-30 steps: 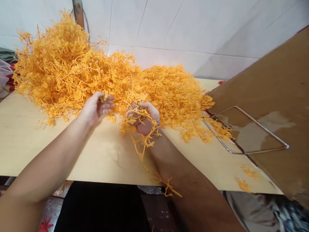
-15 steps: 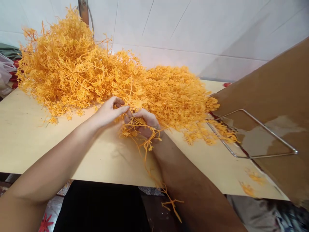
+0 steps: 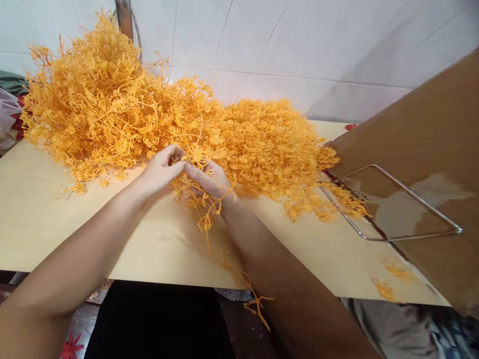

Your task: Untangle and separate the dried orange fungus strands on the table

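Light, close pinching would best spare the thin stems of the spindly orange plastic-looking sprig [image 3: 206,219], grasped by the right hand's [image 3: 214,183] fingers before the bushy orange heap [image 3: 112,114] on the pale wooden desk [image 3: 160,254], the left hand [image 3: 159,172], its grip unclear, now meeting the right after standing apart earlier.

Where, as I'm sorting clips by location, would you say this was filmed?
Probably a small craft workshop or home work corner: a large heap of orange sprigs on a plain table, with a brown cardboard-like panel beside it.
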The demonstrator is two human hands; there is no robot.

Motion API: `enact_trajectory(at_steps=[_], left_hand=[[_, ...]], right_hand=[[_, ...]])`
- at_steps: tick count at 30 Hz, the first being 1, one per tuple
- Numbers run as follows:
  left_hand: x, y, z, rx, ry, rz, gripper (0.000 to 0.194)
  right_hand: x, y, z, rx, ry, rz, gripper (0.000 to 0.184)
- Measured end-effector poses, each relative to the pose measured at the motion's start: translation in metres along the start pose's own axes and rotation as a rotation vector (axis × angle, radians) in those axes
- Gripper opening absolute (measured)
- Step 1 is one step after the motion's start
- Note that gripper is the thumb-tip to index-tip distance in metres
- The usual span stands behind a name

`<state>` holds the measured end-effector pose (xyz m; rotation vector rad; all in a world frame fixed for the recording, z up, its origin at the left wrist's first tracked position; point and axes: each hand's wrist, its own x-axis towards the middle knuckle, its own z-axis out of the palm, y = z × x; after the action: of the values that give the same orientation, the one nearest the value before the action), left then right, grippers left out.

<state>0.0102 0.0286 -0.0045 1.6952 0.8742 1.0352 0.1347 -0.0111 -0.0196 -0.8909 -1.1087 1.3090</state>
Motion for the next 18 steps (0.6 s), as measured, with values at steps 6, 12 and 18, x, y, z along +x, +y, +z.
enact_trajectory(at_steps=[6, 12, 18], left_hand=[[0.0, 0.005, 0.0, -0.065, -0.011, -0.019, 0.01], [-0.004, 0.017, 0.007, -0.19, 0.152, -0.195, 0.013], [-0.005, 0.017, 0.025, -0.42, 0.245, -0.416, 0.018]], right_hand=[[-0.003, -0.007, -0.002, -0.073, -0.007, 0.09, 0.022], [-0.002, -0.007, -0.002, -0.045, 0.013, 0.171, 0.014], [0.0, -0.004, -0.005, -0.001, -0.036, 0.216, 0.014]])
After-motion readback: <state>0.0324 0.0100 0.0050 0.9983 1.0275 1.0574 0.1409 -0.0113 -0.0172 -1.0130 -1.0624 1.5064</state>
